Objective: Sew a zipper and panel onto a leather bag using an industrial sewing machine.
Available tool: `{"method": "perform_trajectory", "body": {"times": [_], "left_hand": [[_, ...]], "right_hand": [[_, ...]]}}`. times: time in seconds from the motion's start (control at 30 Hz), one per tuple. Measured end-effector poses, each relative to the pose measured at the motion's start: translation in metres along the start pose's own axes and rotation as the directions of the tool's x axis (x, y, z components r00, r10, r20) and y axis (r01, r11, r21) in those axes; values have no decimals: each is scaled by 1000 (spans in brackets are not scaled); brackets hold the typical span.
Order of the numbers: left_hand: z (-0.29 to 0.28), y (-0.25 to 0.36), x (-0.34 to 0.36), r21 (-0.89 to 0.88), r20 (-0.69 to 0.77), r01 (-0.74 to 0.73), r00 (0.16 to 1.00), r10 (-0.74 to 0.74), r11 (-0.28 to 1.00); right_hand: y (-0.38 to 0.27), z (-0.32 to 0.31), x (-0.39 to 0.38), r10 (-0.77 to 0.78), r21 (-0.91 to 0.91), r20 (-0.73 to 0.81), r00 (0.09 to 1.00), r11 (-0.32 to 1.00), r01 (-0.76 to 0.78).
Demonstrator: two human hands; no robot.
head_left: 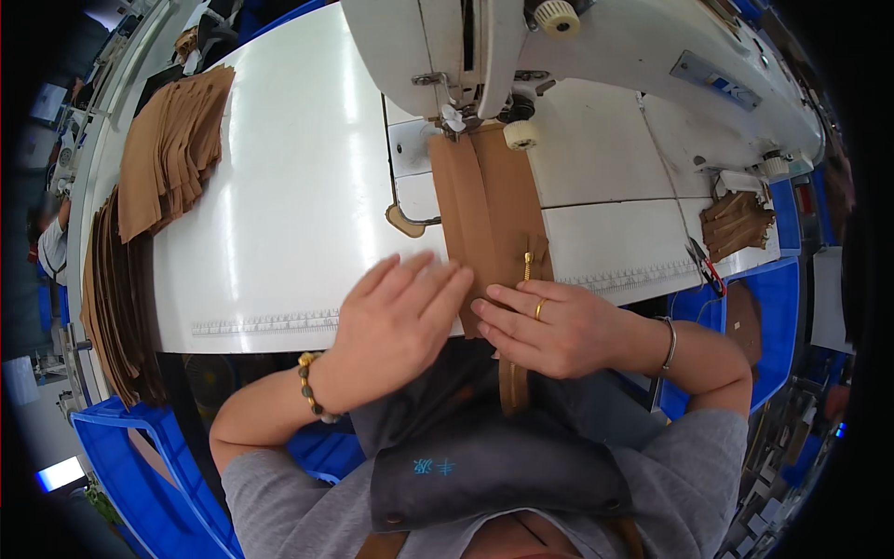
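A brown leather-like panel (486,196) with a seam down it lies under the sewing machine's needle area (454,119) and runs toward me over the table's front edge. A gold zipper pull (528,265) sits on its right side. My left hand (405,312) is open, fingers stretched and slightly blurred, at the panel's left edge. On the panel's near right part lies my right hand (554,328), fingers extended and flat, its thumb hidden. Below that hand a narrow brown strip (512,387) hangs down off the table.
Stacked brown pieces (177,140) lie at the far left, above more hanging pieces (116,298). Red-handled snips (708,270) and small brown pieces (738,226) are at the right. Blue bins (154,475) stand below. A ruler strip (265,323) lines the front edge.
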State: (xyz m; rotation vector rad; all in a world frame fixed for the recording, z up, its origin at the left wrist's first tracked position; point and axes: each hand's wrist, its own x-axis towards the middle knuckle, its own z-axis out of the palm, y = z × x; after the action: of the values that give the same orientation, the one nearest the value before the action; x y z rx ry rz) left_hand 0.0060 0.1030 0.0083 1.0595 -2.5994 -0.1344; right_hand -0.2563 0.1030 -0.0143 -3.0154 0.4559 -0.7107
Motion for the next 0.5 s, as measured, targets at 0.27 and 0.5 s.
{"method": "perform_trajectory", "body": {"times": [0.27,0.5], "left_hand": [[17,-51,63,209,-49,6,999,4,978],[21,-54,58,155,-16,-7,1000,10,988]], "right_hand": [[11,-15,16,5,82,-10,1000,997,-4],[58,-44,46,98,-308,-166,981,940,-146]]}}
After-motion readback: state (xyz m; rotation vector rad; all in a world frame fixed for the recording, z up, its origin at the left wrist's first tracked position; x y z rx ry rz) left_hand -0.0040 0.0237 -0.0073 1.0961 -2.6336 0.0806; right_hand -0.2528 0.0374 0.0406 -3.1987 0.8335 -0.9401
